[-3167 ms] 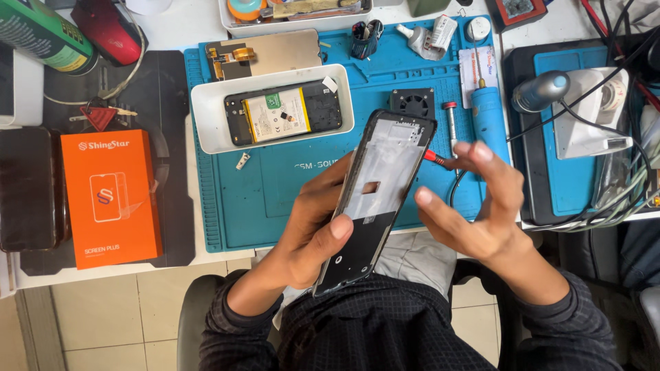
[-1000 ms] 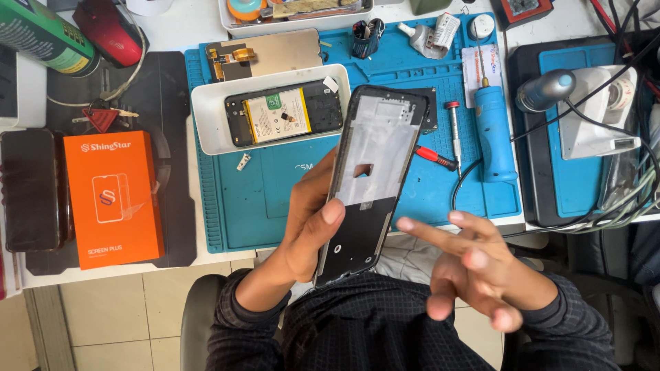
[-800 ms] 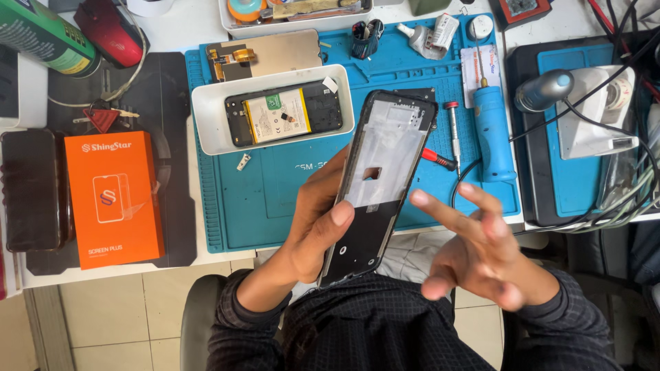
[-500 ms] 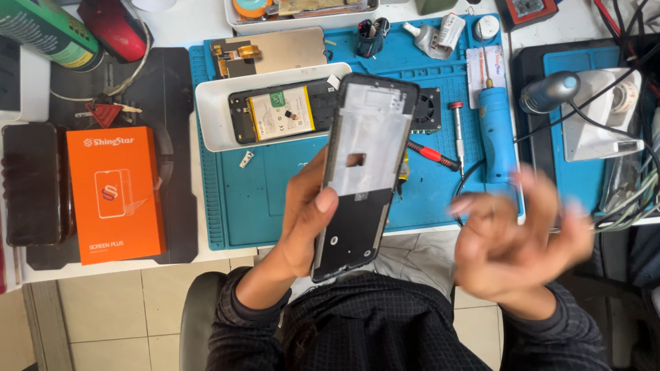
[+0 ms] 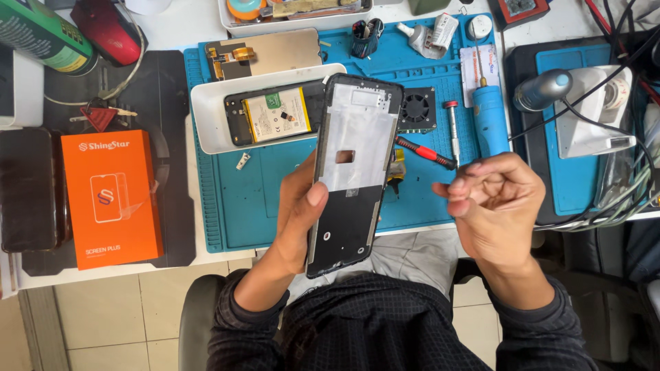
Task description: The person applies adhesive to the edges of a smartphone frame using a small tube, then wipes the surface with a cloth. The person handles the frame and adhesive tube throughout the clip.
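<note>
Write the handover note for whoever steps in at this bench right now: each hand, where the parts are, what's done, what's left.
Left hand: grips the phone frame upright above the blue mat.
Right hand: loosely curled, holds nothing, apart from the frame.
Parts: phone body with battery lies in the white tray; red-handled screwdriver on the mat; orange box at the left.
Done: frame is bare and separated.
Left: likely refitting it; body untouched.

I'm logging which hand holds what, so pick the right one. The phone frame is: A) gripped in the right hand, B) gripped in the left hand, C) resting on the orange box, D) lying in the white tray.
B: the left hand grips the phone frame by its edge, thumb on its face, above the blue mat; the right hand is loosely curled beside it and holds nothing.
</note>
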